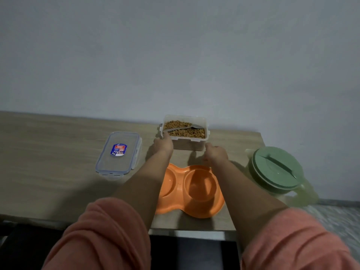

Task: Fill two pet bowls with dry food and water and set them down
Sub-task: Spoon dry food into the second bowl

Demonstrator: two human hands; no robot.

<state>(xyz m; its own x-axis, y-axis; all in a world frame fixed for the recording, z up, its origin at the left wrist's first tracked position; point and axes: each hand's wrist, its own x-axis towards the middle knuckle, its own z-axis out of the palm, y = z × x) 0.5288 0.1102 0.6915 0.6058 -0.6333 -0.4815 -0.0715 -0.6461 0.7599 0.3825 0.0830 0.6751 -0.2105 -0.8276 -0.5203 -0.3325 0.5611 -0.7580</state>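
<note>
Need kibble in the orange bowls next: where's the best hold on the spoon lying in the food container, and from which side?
Take the spoon by its handle end at the container's near-left corner, right beside the left hand. Its bowl lies buried toward the far right, so the handle is the free part. Come from above-left, pinching the thin handle over the rim.

I am stretching both forearms forward, sleeves pushed up. My left hand point(163, 146) is reaching farther, fingers extended; my right hand point(215, 153) is curling loosely.
</note>
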